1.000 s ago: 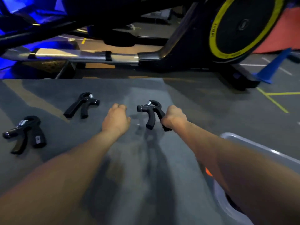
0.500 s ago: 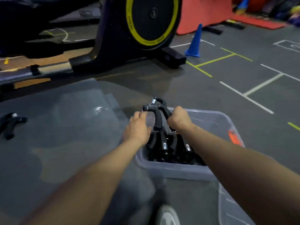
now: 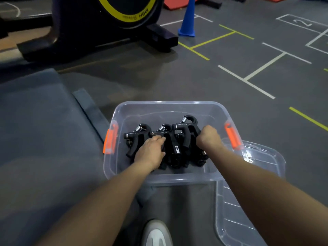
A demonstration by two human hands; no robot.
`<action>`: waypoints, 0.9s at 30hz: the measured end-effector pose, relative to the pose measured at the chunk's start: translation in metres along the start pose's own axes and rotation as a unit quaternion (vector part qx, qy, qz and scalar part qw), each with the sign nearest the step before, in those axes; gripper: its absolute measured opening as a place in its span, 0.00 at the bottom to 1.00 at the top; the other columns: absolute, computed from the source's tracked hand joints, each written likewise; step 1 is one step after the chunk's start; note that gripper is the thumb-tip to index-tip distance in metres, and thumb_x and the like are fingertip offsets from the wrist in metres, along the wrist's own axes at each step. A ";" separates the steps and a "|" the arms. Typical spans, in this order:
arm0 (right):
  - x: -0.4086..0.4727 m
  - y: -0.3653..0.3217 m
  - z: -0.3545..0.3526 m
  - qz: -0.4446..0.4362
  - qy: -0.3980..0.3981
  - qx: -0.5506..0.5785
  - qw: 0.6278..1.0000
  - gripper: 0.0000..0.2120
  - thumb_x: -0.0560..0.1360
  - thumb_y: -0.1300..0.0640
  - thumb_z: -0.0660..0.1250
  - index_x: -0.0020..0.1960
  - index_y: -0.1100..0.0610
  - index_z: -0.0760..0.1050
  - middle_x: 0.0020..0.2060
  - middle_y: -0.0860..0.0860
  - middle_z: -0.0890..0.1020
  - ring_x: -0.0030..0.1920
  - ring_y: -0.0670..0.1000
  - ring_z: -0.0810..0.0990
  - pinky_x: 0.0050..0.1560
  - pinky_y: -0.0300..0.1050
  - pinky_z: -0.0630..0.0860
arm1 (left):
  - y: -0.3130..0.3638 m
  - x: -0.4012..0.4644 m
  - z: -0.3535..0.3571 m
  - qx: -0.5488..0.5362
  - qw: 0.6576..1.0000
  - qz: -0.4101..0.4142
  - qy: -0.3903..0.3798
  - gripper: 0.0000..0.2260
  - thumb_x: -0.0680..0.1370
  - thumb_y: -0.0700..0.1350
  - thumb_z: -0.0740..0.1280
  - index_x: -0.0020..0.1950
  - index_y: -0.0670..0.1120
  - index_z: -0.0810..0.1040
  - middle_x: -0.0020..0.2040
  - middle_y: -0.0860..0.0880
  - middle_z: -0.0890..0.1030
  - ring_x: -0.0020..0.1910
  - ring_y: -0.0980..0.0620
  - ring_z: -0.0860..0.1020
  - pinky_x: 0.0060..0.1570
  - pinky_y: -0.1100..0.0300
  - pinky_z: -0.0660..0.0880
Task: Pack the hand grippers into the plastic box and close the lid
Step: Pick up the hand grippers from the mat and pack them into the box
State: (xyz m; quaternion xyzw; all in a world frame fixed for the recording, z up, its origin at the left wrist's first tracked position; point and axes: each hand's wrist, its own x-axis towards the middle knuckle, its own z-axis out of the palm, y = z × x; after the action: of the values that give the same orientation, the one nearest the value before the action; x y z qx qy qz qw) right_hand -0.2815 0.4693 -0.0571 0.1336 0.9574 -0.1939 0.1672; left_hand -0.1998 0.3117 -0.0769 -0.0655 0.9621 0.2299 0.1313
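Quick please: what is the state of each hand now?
Left hand: fingers rest on the black hand grippers in the clear plastic box; grip cannot be told.
Right hand: closed, holding the rightmost black hand gripper.
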 end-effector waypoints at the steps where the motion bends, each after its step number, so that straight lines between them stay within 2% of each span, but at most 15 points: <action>1: 0.005 0.004 0.002 0.002 0.007 -0.015 1.000 0.13 0.75 0.63 0.61 0.59 0.63 0.74 0.61 0.61 0.75 0.63 0.62 0.74 0.58 0.52 0.74 | -0.001 0.003 0.003 0.007 1.000 0.003 -0.008 0.25 0.79 0.44 0.62 0.75 0.50 0.60 0.76 0.52 0.61 0.75 0.50 0.60 0.72 0.56 0.61; 8: 0.018 0.014 0.019 0.015 0.030 -0.064 0.997 0.15 0.77 0.65 0.58 0.62 0.62 0.73 0.63 0.59 0.73 0.65 0.62 0.73 0.60 0.52 0.73 | -0.010 0.007 0.011 0.053 0.998 -0.008 -0.036 0.21 0.80 0.43 0.60 0.73 0.46 0.63 0.73 0.49 0.65 0.73 0.49 0.61 0.70 0.54 0.64; 11: 0.016 0.015 0.026 0.000 0.031 -0.060 0.998 0.15 0.77 0.65 0.58 0.63 0.62 0.73 0.63 0.59 0.73 0.65 0.61 0.73 0.61 0.51 0.72 | -0.010 0.009 0.010 0.063 0.998 -0.008 -0.029 0.18 0.80 0.41 0.60 0.70 0.43 0.68 0.71 0.48 0.68 0.71 0.48 0.65 0.68 0.53 0.67; 15: 0.012 0.023 0.029 -0.045 0.012 -0.074 0.996 0.15 0.77 0.66 0.57 0.63 0.64 0.71 0.64 0.62 0.72 0.65 0.63 0.72 0.63 0.51 0.70 | -0.010 0.012 0.010 0.065 0.997 -0.011 -0.036 0.20 0.80 0.40 0.61 0.72 0.45 0.66 0.73 0.49 0.66 0.71 0.47 0.65 0.68 0.53 0.67; 22: 0.005 0.016 0.011 -0.093 -0.005 -0.049 0.994 0.12 0.74 0.66 0.62 0.56 0.64 0.75 0.58 0.61 0.78 0.60 0.62 0.76 0.55 0.51 0.75 | -0.009 0.011 0.005 0.062 0.996 -0.033 -0.049 0.21 0.79 0.43 0.63 0.72 0.47 0.66 0.72 0.51 0.66 0.70 0.47 0.66 0.67 0.51 0.68; 25: -0.011 -0.011 0.002 -0.146 -0.004 -0.017 0.989 0.12 0.74 0.66 0.63 0.57 0.62 0.76 0.57 0.60 0.78 0.59 0.61 0.77 0.51 0.49 0.74 | -0.005 0.001 -0.015 0.068 0.997 -0.025 -0.018 0.19 0.78 0.46 0.63 0.69 0.47 0.70 0.69 0.50 0.68 0.69 0.47 0.67 0.65 0.49 0.70; 27: -0.028 -0.036 -0.004 -0.179 -0.018 0.003 0.984 0.14 0.74 0.64 0.65 0.60 0.62 0.75 0.60 0.59 0.77 0.61 0.61 0.76 0.54 0.49 0.74 | -0.006 -0.011 -0.036 0.066 0.997 -0.024 0.018 0.18 0.78 0.46 0.63 0.69 0.49 0.70 0.68 0.49 0.69 0.69 0.47 0.68 0.65 0.49 0.70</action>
State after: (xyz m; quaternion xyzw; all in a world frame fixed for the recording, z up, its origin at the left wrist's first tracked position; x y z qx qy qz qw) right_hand -0.2683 0.4336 -0.0314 -0.0431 0.9621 -0.2258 0.1466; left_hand -0.1965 0.2906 -0.0450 -0.0834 0.9755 0.1616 0.1235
